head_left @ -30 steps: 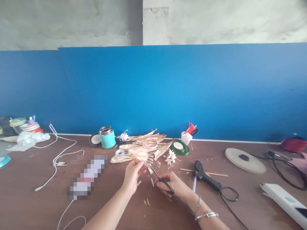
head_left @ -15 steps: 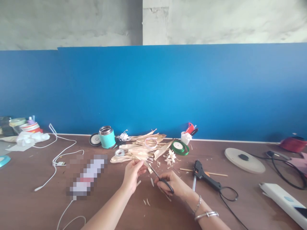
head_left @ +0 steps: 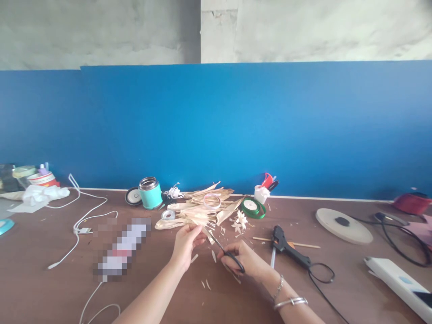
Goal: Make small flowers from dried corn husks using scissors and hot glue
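Note:
My right hand [head_left: 245, 258] is closed round the dark handles of a pair of scissors [head_left: 221, 246], whose blades point up and left toward my other hand. My left hand [head_left: 187, 243] pinches a small pale piece of dried husk [head_left: 203, 228] at the blade tips; whether the blades are cutting into it I cannot tell. Just beyond lies a heap of dried corn husks [head_left: 189, 208] with a clear ring of tape on top. Pale flower shapes [head_left: 240, 219] rest to its right, and thin husk scraps [head_left: 213, 256] are scattered between and below my hands.
A black glue gun [head_left: 290, 252] lies across a wooden stick on the right, near a round lid [head_left: 344, 226]. At the back stand a teal jar [head_left: 150, 194], a green ribbon spool [head_left: 251, 208] and a white cup [head_left: 261, 193]. White cables [head_left: 79, 220] run along the left.

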Demonstrator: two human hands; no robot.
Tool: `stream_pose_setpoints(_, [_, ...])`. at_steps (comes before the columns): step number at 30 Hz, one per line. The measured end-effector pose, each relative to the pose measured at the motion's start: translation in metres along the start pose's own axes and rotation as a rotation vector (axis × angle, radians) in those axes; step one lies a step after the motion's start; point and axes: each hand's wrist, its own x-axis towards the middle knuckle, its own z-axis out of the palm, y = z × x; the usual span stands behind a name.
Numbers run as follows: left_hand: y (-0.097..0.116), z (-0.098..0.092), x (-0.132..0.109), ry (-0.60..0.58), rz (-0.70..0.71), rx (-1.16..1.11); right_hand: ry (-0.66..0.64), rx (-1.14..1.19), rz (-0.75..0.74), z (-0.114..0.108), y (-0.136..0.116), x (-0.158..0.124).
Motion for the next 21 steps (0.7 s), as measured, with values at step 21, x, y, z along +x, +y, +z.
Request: stream_pose_setpoints(21, [0.011,-0.003,0.002,-0.050,0.019,0.108,0.029,-0.141,0.010,-0.003,0.004,0.000])
